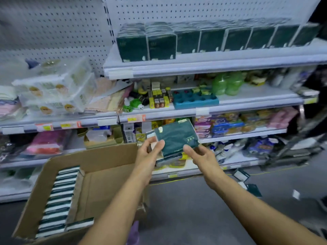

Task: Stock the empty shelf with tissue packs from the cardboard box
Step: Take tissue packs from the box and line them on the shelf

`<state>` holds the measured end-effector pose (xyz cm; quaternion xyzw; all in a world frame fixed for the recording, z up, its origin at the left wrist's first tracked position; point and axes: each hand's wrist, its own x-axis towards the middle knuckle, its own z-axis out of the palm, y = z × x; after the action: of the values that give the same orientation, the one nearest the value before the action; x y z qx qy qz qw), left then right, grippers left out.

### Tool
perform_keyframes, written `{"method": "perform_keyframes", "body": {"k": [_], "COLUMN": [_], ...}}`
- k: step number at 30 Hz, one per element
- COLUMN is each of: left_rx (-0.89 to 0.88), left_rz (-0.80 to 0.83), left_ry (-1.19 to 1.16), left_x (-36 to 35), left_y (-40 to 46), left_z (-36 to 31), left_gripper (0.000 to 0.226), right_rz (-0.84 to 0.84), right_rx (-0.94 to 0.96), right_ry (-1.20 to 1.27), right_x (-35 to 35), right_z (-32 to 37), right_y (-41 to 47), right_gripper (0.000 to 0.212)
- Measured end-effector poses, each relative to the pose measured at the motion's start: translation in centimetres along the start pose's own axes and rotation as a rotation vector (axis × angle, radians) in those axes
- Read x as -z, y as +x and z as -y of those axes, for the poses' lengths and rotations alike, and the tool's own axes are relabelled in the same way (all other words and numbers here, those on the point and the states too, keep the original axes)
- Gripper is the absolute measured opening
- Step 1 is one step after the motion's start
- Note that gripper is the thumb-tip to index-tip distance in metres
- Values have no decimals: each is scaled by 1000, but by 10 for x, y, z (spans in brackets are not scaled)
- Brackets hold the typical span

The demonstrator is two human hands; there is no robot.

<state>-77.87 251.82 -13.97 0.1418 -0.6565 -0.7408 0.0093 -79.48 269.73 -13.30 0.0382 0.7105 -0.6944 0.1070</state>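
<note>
Hands meet around a dark green tissue pack (pixel 177 138) held up in front of the middle shelves: the left hand (pixel 150 151) pinches its left edge with curled fingers and thumb, and the right hand (pixel 201 156) curls under its lower right corner. More packs seem to be stacked beneath the one on top, though blur makes their number unclear. Below and to the left, the open cardboard box (pixel 99 160) holds a row of dark green packs (pixel 58 200) standing on edge along its left wall, with one more pack lying near the front; the rest of its floor shows bare cardboard. On the top shelf (pixel 212 66), a line of matching dark green packs (pixel 185 41) stands upright side by side, running from the left end toward the right. The shelf below carries mixed goods, among them a teal tray (pixel 194 100) and green bottles (pixel 226 84). White wrapped tissue bundles (pixel 53 89) sit stacked on the left-hand shelf.
</note>
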Motion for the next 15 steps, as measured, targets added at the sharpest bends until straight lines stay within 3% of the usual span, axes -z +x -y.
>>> {"method": "perform_keyframes", "body": {"k": [2,8,12,15], "left_rx": [-54,-201,-309,-360], "left_rz": [13,77,101,122], "left_ry": [53,304,483,471], "left_x": [-20,-52,-46,-54], "left_y": [3,36,84,122], "left_z": [-16,-71,-90,-113], "left_gripper": [41,27,31,52], "right_rz": [-18,-208,-304,-312], "right_rx": [-10,17,156,317], "right_ry": [105,341,290,105], "right_x": [12,48,73,85], "right_z": [13,65,109,146], "right_y": [4,50,92,138], "right_gripper": [12,14,10,11]}}
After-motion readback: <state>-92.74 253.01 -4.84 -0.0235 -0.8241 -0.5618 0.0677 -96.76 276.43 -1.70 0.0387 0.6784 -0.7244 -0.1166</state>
